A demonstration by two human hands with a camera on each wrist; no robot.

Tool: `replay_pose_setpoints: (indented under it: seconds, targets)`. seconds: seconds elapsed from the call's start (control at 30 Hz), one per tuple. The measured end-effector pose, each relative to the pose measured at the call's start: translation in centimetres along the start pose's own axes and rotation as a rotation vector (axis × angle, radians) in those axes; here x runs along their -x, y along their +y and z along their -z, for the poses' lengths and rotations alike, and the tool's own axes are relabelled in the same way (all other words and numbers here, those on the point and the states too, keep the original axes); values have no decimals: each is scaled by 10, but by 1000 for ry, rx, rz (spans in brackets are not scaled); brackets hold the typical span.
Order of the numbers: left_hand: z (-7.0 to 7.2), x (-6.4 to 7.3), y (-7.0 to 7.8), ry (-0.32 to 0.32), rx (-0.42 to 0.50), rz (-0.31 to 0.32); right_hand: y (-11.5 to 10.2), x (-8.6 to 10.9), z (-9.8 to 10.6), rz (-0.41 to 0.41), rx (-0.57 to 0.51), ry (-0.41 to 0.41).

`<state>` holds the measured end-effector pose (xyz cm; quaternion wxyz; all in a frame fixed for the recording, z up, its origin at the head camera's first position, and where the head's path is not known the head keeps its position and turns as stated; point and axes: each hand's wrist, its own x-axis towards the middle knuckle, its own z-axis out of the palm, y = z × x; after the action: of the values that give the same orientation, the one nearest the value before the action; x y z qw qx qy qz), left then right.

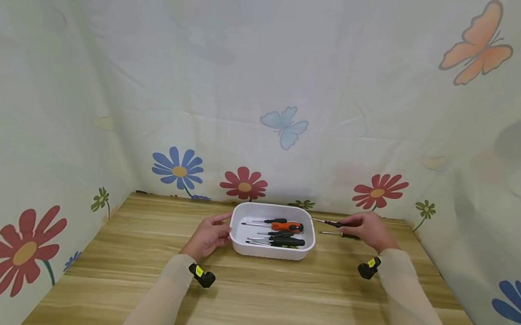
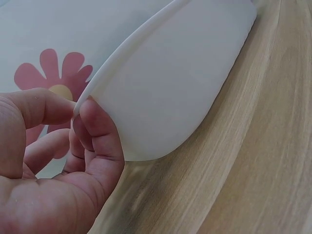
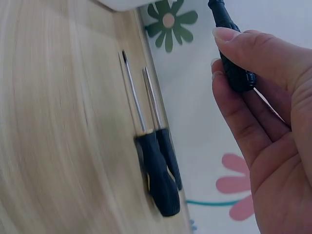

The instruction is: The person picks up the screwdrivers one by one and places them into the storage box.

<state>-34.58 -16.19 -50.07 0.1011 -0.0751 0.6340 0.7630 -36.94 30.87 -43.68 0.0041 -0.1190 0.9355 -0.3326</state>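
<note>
A white plastic box (image 1: 256, 251) stands on the table, with several screwdrivers lying in it. One of them has an orange-and-black handle (image 1: 287, 226); the others have dark handles. At the box's left end, my left hand (image 1: 208, 236) pinches the rim between thumb and fingers, as the left wrist view shows close up. Right of the box, my right hand (image 1: 368, 229) holds a small black-handled screwdriver (image 3: 235, 66) by its handle, its shaft pointing left toward the box's rim. Below that hand, two screwdrivers lie side by side: a thicker dark-handled one (image 3: 161, 170) and a slimmer one (image 3: 168, 155).
The wood-grain table (image 1: 255, 293) ends at a pale curtain (image 1: 220, 83) printed with flowers and butterflies, which rises behind it and along both sides. The box stands near the table's back edge. A small black camera is strapped to each wrist.
</note>
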Motion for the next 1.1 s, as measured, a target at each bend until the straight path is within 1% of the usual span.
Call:
replay_pose_setpoints:
  seconds: [0.17, 0.37, 0.57, 0.77, 1.1]
  targets:
    - [0, 0, 0, -14, 0, -7, -12, -5, -7, 62, -57, 5]
    - [0, 2, 0, 1, 11, 3, -28, -12, -19, 82, -103, -20]
    - [0, 2, 0, 6, 18, 0, -45, -20, -32, 79, -150, -35]
    - [0, 0, 0, 2, 12, -10, -56, -29, -46, 81, -150, -56]
    - [0, -1, -1, -1, 15, -4, -68, -45, -69, 176, -129, -75]
